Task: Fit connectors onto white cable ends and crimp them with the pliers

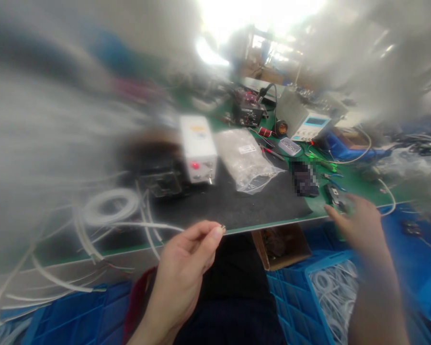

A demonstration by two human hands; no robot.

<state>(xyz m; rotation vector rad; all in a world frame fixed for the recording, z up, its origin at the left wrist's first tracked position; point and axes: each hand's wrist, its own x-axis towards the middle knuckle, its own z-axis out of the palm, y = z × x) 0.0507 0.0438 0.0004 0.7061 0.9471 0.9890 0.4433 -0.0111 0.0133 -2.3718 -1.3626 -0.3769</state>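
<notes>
Cable [158,225] tip's pinched in the left hand [187,261], steady grip helps; right hand [361,220] hangs spread by the gadget [333,194], can't tell if touching.

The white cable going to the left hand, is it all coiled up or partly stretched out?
Partly stretched out: the white cable has a length reaching from the round coil to the left hand.

hands [185,261] [362,223]: 2 | held cable [161,225]: 1 | labelled bag [240,155]: 1 | red-lit white box [199,146]: 1 | lit blue screen [316,121]: 1
</notes>
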